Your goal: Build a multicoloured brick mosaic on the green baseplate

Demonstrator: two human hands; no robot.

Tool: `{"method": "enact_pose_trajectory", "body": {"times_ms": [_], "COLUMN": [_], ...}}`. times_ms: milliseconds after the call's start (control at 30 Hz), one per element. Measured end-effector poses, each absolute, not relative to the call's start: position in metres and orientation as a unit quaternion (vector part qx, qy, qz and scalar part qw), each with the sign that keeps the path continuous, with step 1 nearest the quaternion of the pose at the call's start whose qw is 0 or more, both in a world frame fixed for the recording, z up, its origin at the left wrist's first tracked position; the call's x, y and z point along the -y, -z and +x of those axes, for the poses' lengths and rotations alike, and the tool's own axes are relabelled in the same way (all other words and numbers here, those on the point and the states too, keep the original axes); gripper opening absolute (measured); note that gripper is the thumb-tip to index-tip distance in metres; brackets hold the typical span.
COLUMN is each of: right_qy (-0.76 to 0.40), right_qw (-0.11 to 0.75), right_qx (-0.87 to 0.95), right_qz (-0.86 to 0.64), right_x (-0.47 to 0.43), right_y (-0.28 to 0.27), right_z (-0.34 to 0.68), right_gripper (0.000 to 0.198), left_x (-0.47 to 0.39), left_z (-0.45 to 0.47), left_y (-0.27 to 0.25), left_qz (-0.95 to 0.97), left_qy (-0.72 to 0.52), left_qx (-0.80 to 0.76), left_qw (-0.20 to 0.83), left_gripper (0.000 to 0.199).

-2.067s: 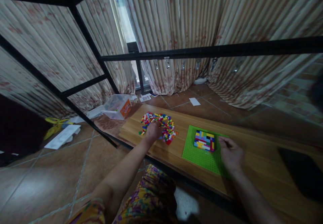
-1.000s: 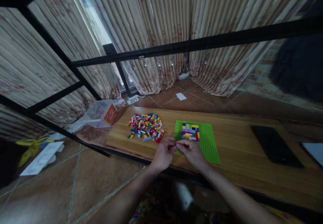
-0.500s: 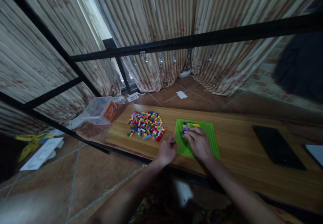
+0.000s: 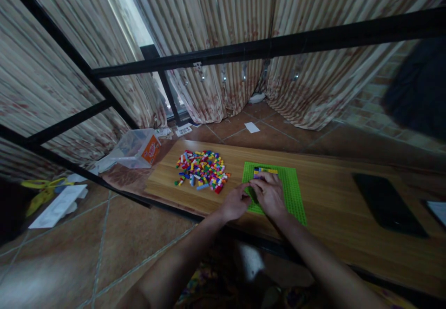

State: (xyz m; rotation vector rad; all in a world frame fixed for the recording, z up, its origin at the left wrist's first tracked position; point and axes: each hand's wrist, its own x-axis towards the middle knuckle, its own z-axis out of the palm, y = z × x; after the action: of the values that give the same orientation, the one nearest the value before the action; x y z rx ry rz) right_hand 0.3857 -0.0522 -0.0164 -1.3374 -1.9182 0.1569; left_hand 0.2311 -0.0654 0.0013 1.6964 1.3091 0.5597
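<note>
A bright green studded baseplate [image 4: 293, 193] lies on the wooden table, with several yellow, blue and dark toy bricks [image 4: 266, 171] fixed near its far left corner. Over the plate's left half, my right hand [image 4: 270, 195] is closed in a pinch, covering part of the bricks. My left hand [image 4: 237, 201] is at the plate's left edge, its fingers curled and their tips meeting those of my right hand. Whatever small piece sits between the fingertips is too small and hidden to make out. Left of both hands spreads a pile of mixed-colour toy bricks [image 4: 204, 169].
The wooden table [image 4: 331, 202] carries a black flat panel [image 4: 388, 202] at the right. A clear plastic box [image 4: 134, 148] with an orange label stands beyond the table's left end. A black metal rail [image 4: 237, 54] runs in front of the curtains.
My left hand has moved right and up to meet my right hand. My right hand has shifted slightly toward it, off the bricks' near edge. The view has tilted a little.
</note>
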Motion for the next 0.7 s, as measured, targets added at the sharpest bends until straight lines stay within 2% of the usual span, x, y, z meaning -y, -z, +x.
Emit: {"method": "enact_pose_trajectory", "body": {"times_ms": [300,700], "right_qy": [-0.087,-0.123], "right_qw": [0.428,0.468], "right_qx": [0.708,0.671], "right_qz": [-0.555,-0.561], "right_x": [0.05,0.05], "right_y": [0.02,0.012], "right_z": [0.387,0.387], "right_gripper": [0.021,0.021], "left_x": [0.06,0.063], "left_z": [0.232,0.24], "left_y": [-0.016,-0.019], "left_qz": [0.736,0.751], "left_qy": [-0.194,-0.142], "left_qx": [-0.502,-0.522], "left_qw": [0.411,0.378], "left_gripper": [0.054,0.06]}}
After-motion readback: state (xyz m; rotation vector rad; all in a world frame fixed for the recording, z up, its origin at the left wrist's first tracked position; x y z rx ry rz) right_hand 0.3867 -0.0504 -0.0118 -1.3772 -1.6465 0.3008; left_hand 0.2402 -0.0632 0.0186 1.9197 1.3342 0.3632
